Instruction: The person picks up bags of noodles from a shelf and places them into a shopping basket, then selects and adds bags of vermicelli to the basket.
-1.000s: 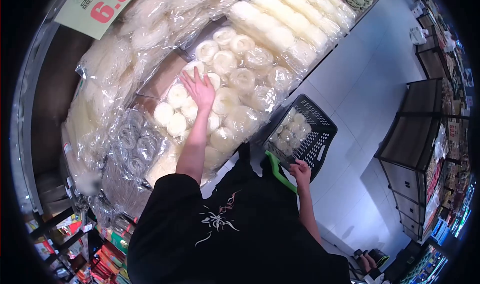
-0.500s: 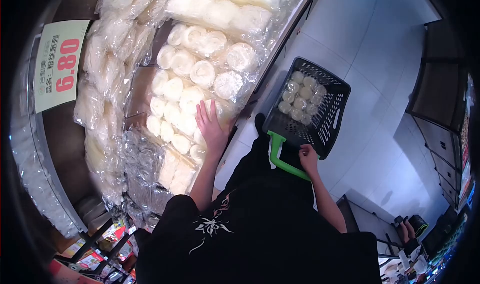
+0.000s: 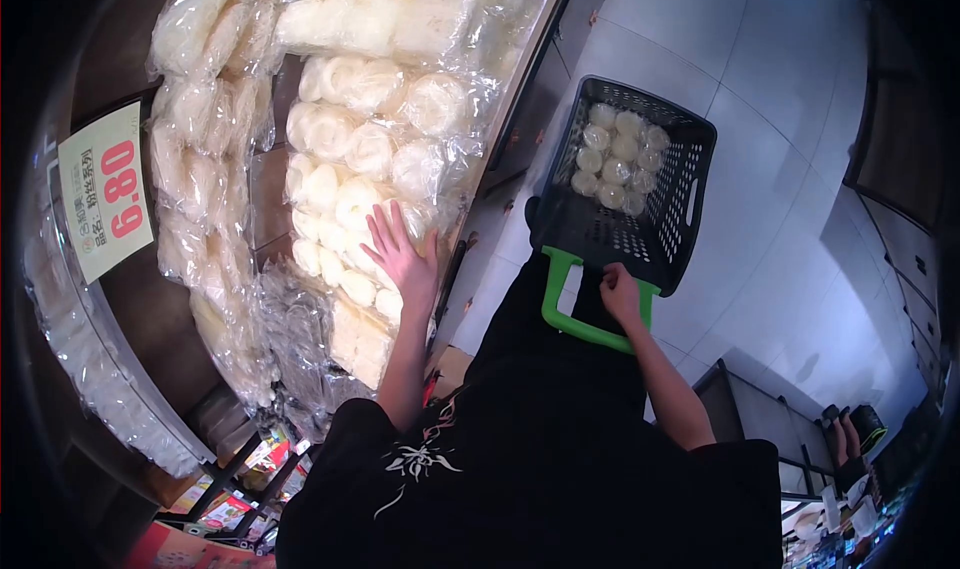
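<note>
My left hand (image 3: pixel 403 266) lies with spread fingers on clear bags of round, pale noodle nests (image 3: pixel 350 204) on the display shelf. It rests on top of the bags and does not grip them. My right hand (image 3: pixel 620 294) is closed, with nothing visible in it, inside the loop of the green handle (image 3: pixel 585 331). The wrist crosses over that handle, which belongs to the black shopping basket (image 3: pixel 690 139). In the basket sits a clear pack of round noodle nests (image 3: pixel 622 159).
Long bags of pale noodles (image 3: pixel 375 27) and clear-wrapped bundles (image 3: pixel 205 209) fill the shelf. Darker noodles (image 3: pixel 305 319) lie nearer me. A price sign (image 3: pixel 107 194) reads 6.80. Tiled floor (image 3: pixel 770 169) runs to the right, with dark shelving (image 3: pixel 895 139) beyond. A person's legs (image 3: pixel 848 437) show lower right.
The view has shifted, and the basket now appears slightly higher. My left hand stays spread on the noodle bags, its thumb now further from the fingers. My right hand remains closed by the handle.
</note>
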A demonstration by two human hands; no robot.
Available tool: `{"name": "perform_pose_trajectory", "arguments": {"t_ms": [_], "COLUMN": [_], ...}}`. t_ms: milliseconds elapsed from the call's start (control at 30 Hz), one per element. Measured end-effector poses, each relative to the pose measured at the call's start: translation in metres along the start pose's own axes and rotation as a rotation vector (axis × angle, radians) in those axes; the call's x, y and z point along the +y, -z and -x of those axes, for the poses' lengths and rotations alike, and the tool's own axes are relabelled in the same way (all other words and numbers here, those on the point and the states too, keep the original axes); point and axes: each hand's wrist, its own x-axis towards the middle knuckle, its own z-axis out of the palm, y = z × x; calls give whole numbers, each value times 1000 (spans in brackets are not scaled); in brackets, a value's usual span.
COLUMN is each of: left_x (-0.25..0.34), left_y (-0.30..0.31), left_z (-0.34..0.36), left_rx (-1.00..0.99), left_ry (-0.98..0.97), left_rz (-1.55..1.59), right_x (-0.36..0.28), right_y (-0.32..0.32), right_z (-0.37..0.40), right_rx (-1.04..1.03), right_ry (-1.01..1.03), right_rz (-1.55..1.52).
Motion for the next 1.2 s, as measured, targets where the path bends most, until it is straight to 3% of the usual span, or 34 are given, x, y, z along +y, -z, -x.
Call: {"name": "perform_pose_trajectory", "arguments": {"t_ms": [67, 133, 200, 333, 433, 533, 633, 700, 933, 1133, 1200], "left_x": [14, 31, 53, 108, 137, 147, 147, 148, 139, 125, 125], "left_y": [5, 4, 0, -27, -44, -56, -66, -68, -76, -88, -83], "left_z": [12, 35, 60, 98, 114, 120, 124, 121, 124, 141, 133], "left_rx": [21, 90, -155, -657, -794, -726, -659, -592, -631, -573, -683], "left_ry": [20, -173, -389, -420, -262, -300, -207, -202, -247, -316, -358], "left_rz": [28, 201, 410, 692, 795, 665, 670, 650, 672, 726, 696], "right_x": [0, 10, 19, 37, 53, 75, 104, 125, 176, 227, 254], "right_y": [-4, -13, -21, -26, -25, -26, -37, -41, -76, -127, -152], "right_z": [-7, -20, -32, -70, -99, -135, -176, -206, -280, -333, -345], "right_rx": [18, 54, 82, 198, 276, 151, 36, -137, -183, -54, 54], "right_ry": [-35, -25, -11, -54, -78, -166, -277, -368, -447, -386, -479], "right_rz": [-11, 3, 18, 133, 196, 239, 270, 214, 180, -70, 14]}}
